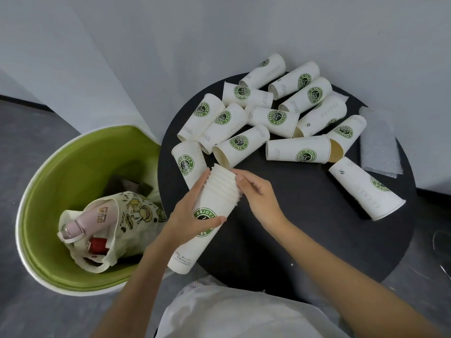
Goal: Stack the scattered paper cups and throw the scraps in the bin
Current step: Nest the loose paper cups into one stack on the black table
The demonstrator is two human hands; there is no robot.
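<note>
"Paper cups (pixel 274 117): where do they sit on your screen?"

"Biggest thing first. I have a round black table (pixel 305 215) filling the centre and right of the frame. The loose ones lie on their sides across its upper half, many touching or overlapping. Next comes the green bin (pixel 73 172) at lower left, just beside the table's edge, with a printed cloth bag (pixel 131 215) lying in it."

"And the ones already nested?"

"The stack (pixel 217 198) is at centre frame, tilted over the table's left edge with its rims pointing up the frame. Smaller than that, a clear plastic sheet (pixel 380 147) lies flat at the table's right edge."

"How do the fingers look?"

"On my feed the left hand (pixel 188 215) is wrapped round the stack's middle, thumb across the green logo and fingers round the far side. The right hand (pixel 258 193) is at the rim end, thumb on the top rim and the other fingers curled in against the rims."
</note>
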